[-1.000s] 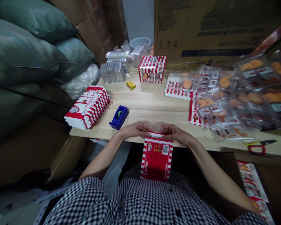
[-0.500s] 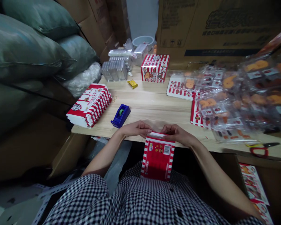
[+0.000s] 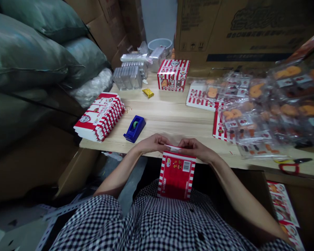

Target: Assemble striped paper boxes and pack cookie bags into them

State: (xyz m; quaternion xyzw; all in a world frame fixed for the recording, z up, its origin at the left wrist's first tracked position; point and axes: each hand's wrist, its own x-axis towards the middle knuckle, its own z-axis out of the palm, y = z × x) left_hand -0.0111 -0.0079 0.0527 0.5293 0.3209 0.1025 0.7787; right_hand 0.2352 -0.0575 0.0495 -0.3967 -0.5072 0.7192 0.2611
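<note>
A red cardboard box with striped edges and a barcode leans between my body and the table's front edge. At its upper left corner my left hand is closed, fingers pinching the top edge. Across from it, my right hand grips the upper right of the same edge, thumb and fingers closed. A white, shiny strip shows along the top between the two hands; the inside of the box is hidden. A blue tape dispenser with a green core stands beyond my left hand.
Flat striped cartons are stacked at the left. A made-up striped box and a yellow sachet sit at the back, near clear plastic trays. Bagged toy food covers the right side, with scissors at the front edge.
My fingers have shifted slightly along the box's top edge, the right hand's fingertips coming a little nearer the middle. The box stays in nearly the same place.
</note>
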